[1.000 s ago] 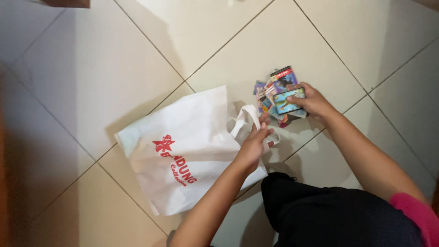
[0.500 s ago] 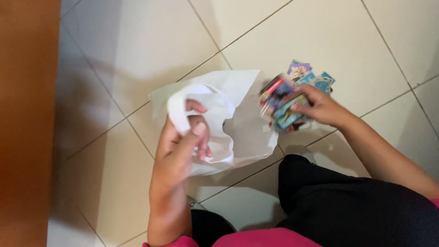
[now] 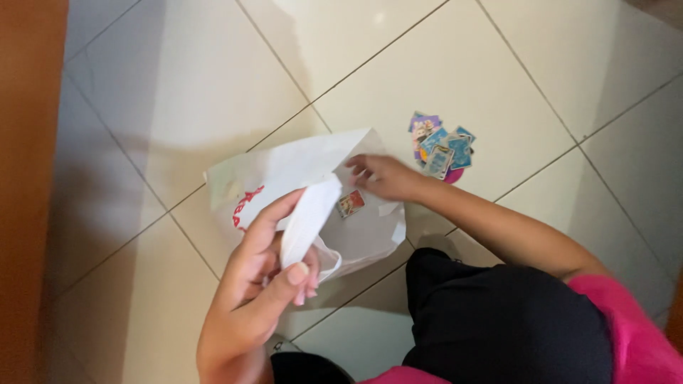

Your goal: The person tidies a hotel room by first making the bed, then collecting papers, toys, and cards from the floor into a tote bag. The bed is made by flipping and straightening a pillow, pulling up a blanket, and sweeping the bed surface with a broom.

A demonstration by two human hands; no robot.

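A white fabric bag [image 3: 284, 174] with red print lies on the tiled floor in front of me. My left hand [image 3: 260, 284] pinches one of the bag's white handles and lifts it. My right hand [image 3: 384, 176] rests over the bag's opening with its fingers spread, holding nothing. A small red-and-white card [image 3: 351, 203] lies on the bag just under that hand. A pile of several colourful small cards [image 3: 440, 147] sits on the floor to the right of the bag, apart from both hands.
A brown wooden panel [image 3: 28, 178] runs along the left edge. My black-trousered knee [image 3: 498, 320] and a pink sleeve [image 3: 633, 334] fill the lower right. Pale floor tiles [image 3: 178, 85] with dark grout lines lie all around.
My right hand has let go of the bundle of cards, which now lies on the floor, and has moved left onto the bag. One card now lies on the bag. My left hand still holds the handle.
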